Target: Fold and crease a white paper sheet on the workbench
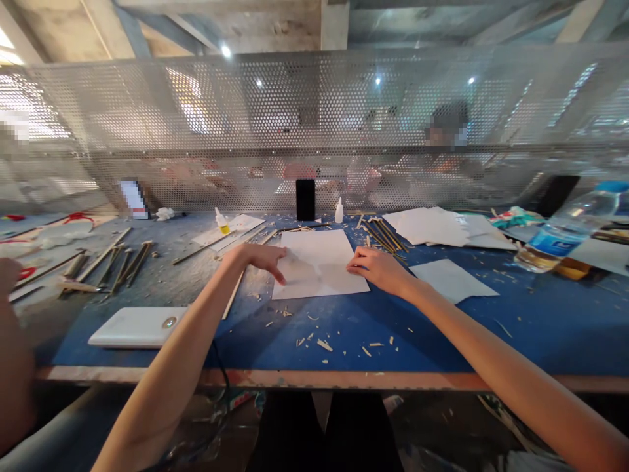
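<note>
A white sheet of paper (319,265) lies on the blue table top (295,347), a faint crease or mark near its middle. My left hand (268,261) rests at the sheet's left edge, thumb and fingers apart, holding nothing. At the right edge is my right hand (373,267), its fingers pressed together by the paper; what they hold, if anything, is hidden. Behind the sheet stand a black phone (305,200) and a small white bottle (339,210). A second small bottle with yellow on it (222,223) stands to the left.
Thin sticks (386,236) lie behind my right hand, others (130,265) at left. A white power bank (140,326) sits near the front edge. More paper (432,226) and a water bottle (560,233) are at right. Another person's arm (14,354) shows at far left.
</note>
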The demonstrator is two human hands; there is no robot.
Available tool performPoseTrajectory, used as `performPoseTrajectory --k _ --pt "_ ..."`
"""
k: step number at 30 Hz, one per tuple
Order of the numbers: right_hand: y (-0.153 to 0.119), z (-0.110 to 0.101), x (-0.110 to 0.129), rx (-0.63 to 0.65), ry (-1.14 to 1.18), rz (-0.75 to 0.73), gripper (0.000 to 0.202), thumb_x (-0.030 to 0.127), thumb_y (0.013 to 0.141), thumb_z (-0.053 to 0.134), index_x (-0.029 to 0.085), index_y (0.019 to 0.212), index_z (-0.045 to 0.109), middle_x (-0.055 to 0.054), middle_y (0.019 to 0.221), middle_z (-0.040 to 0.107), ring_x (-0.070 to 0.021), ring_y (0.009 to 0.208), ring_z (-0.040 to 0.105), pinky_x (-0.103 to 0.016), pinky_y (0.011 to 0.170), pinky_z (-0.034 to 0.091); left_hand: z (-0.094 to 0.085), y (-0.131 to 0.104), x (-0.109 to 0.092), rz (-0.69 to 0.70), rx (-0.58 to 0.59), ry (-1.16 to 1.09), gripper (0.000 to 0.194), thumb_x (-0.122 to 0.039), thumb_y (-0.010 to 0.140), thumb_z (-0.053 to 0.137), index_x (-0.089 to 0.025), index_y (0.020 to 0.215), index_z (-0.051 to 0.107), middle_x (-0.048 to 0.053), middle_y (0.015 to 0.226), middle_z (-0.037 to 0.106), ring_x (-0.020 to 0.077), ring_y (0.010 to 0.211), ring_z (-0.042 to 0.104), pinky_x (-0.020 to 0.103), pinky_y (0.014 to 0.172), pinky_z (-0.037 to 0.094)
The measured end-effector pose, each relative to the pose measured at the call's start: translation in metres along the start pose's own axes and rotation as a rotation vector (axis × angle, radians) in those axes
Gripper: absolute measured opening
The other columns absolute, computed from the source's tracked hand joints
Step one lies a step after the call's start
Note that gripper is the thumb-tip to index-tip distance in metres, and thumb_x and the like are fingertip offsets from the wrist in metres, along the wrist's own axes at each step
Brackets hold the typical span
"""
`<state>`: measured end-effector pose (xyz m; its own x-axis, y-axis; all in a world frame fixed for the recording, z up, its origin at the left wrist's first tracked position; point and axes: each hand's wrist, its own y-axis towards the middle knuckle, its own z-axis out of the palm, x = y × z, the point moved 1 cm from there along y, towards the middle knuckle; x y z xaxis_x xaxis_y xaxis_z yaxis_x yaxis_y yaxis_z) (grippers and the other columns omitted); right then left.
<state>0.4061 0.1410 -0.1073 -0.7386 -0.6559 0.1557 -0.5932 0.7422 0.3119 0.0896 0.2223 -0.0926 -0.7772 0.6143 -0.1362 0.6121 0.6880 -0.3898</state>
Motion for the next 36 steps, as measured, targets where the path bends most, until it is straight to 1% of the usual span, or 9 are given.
performPoseTrajectory --k 3,6,10,13,19,24,28,32,36 --pt "0.0 -0.003 0.002 -0.005 -0.04 -0.029 0.022 0.03 0.096 0.054 0.024 0.092 0.075 -0.006 0.094 0.066 -0.0203 0.087 0.06 -0.034 0.077 0.044 0.0 -0.001 -0.001 0.008 0.034 -0.012 0.098 -0.064 0.063 0.07 -0.013 0.142 0.041 0.015 0.143 0.047 0.0388 0.128 0.04 0.036 0.102 0.033" --pt "0.001 -0.005 0.002 -0.007 -0.047 -0.036 0.021 0.031 0.095 0.055 0.025 0.091 0.075 -0.006 0.093 0.066 -0.0206 0.087 0.06 -0.034 0.08 0.043 0.0 -0.001 -0.001 -0.006 0.052 -0.005 0.101 -0.066 0.061 0.07 -0.018 0.144 0.038 0.013 0.145 0.044 0.0382 0.13 0.038 0.036 0.103 0.032" --pt "0.001 -0.006 0.001 0.003 -0.045 -0.048 0.021 0.032 0.094 0.056 0.025 0.09 0.075 -0.005 0.093 0.067 -0.0212 0.088 0.06 -0.035 0.082 0.043 0.001 0.0 0.001 -0.007 0.049 -0.019 0.102 -0.068 0.061 0.069 -0.017 0.143 0.039 0.015 0.143 0.046 0.0397 0.131 0.037 0.038 0.103 0.032" --pt "0.001 -0.006 0.001 0.007 -0.053 -0.053 0.021 0.033 0.094 0.056 0.025 0.089 0.075 -0.005 0.093 0.067 -0.0216 0.088 0.06 -0.036 0.083 0.043 0.002 0.002 0.004 -0.015 0.05 -0.03 0.103 -0.069 0.058 0.069 -0.021 0.144 0.039 0.013 0.141 0.048 0.04 0.131 0.036 0.04 0.103 0.032" --pt "0.001 -0.006 0.0 0.016 -0.027 -0.013 0.02 0.034 0.093 0.058 0.023 0.087 0.074 -0.005 0.096 0.068 -0.021 0.087 0.062 -0.034 0.077 0.044 0.004 0.006 0.008 0.007 0.06 -0.022 0.106 -0.07 0.056 0.069 -0.021 0.145 0.038 0.013 0.142 0.048 0.0377 0.13 0.038 0.036 0.102 0.033" --pt "0.0 0.003 -0.001 0.014 -0.027 0.03 0.021 0.033 0.095 0.055 0.023 0.094 0.074 -0.006 0.098 0.066 -0.0205 0.085 0.063 -0.033 0.074 0.044 0.004 0.008 0.01 0.007 0.057 -0.028 0.106 -0.071 0.057 0.069 -0.021 0.144 0.038 0.013 0.142 0.047 0.0378 0.13 0.038 0.036 0.102 0.033" --pt "0.002 0.009 0.002 -0.005 -0.033 0.012 0.023 0.03 0.096 0.052 0.022 0.098 0.073 -0.007 0.099 0.066 -0.0204 0.084 0.063 -0.032 0.074 0.044 0.005 0.009 0.012 0.014 0.06 -0.015 0.108 -0.073 0.056 0.068 -0.019 0.145 0.037 0.015 0.143 0.046 0.0383 0.131 0.037 0.037 0.102 0.033" --pt "0.002 0.008 0.0 0.004 -0.012 -0.007 0.021 0.03 0.095 0.054 0.024 0.098 0.074 -0.006 0.098 0.066 -0.0206 0.087 0.063 -0.032 0.075 0.044 0.005 0.008 0.011 0.0 0.061 -0.002 0.108 -0.074 0.057 0.068 -0.019 0.145 0.037 0.015 0.141 0.048 0.0388 0.131 0.037 0.038 0.102 0.033" --pt "0.001 0.005 -0.005 0.022 -0.007 0.021 0.019 0.033 0.094 0.057 0.023 0.094 0.073 -0.005 0.095 0.066 -0.0192 0.087 0.062 -0.03 0.075 0.043 0.003 0.005 0.008 0.008 0.045 0.012 0.103 -0.071 0.06 0.068 -0.021 0.145 0.037 0.013 0.141 0.049 0.0386 0.131 0.037 0.039 0.103 0.032"
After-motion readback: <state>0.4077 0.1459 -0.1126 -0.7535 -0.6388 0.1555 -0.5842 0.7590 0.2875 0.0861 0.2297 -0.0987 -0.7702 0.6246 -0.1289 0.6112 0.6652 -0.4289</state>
